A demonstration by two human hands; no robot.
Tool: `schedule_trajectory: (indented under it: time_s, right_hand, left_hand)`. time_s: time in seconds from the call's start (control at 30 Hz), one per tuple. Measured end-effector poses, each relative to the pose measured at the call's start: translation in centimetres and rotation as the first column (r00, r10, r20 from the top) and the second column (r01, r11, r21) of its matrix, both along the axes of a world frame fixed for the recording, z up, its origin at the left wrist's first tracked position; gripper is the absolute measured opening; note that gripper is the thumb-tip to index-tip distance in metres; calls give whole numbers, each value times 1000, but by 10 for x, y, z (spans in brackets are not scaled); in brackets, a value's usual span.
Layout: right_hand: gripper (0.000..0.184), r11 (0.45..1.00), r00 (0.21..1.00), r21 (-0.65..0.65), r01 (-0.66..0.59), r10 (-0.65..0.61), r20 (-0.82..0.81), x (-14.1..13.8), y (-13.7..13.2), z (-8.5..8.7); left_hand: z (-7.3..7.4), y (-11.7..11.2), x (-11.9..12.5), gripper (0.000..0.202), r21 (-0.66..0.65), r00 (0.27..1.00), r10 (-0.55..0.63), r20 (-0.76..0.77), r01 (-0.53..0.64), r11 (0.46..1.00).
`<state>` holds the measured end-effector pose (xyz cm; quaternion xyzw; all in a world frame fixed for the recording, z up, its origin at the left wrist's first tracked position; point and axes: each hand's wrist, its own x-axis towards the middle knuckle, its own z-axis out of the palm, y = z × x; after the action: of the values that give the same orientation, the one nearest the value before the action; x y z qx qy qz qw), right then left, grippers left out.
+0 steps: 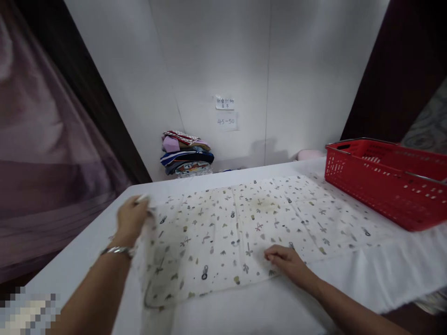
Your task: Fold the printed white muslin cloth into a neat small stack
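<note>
A thin cream cloth point(216, 237) printed with small grey, olive and red motifs lies spread over the table. My left hand point(132, 216), with a silver bracelet at the wrist, is closed on the cloth's left edge and lifts it; that part is blurred. Near the front edge of the cloth, my right hand point(288, 263) hovers or rests with its fingers curled together. No fabric bunches up at those fingers, and nothing shows in them.
A red plastic basket point(377, 186) stands on the right, over the cloth's far right part. Folded clothes point(186, 156) are stacked beyond the white table point(363, 279). Paper notes point(226, 122) hang on the wall. Pinkish curtain fabric point(45, 153) hangs at left.
</note>
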<state>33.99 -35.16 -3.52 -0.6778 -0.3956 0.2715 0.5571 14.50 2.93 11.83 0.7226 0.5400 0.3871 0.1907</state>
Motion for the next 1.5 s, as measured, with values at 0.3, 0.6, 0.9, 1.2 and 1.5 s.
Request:
schedule_trajectory:
  time_s: [0.3, 0.6, 0.9, 1.2, 1.5]
  right_hand:
    - [36, 951, 736, 147, 271, -106, -668, 60, 7, 27]
    - [28, 985, 618, 4, 173, -105, -779, 79, -37, -8]
    - [19, 994, 601, -9, 107, -72, -796, 91, -29, -4]
    - [19, 985, 693, -166, -49, -87, -716, 107, -42, 9]
    - [7, 941, 736, -323, -106, -144, -662, 139, -24, 13]
  left_hand:
    - [-57, -230, 211, 27, -117, 403, -828, -390, 870, 479]
    - [-138, -308, 202, 27, -178, 232, -888, -397, 930, 323]
    - [-158, -308, 183, 40, -140, 317, -922, -221, 925, 352]
    - [-158, -313, 183, 65, -293, 321, -943, -89, 896, 333]
    - [-152, -291, 163, 58, -143, 326, -865, -381, 903, 404]
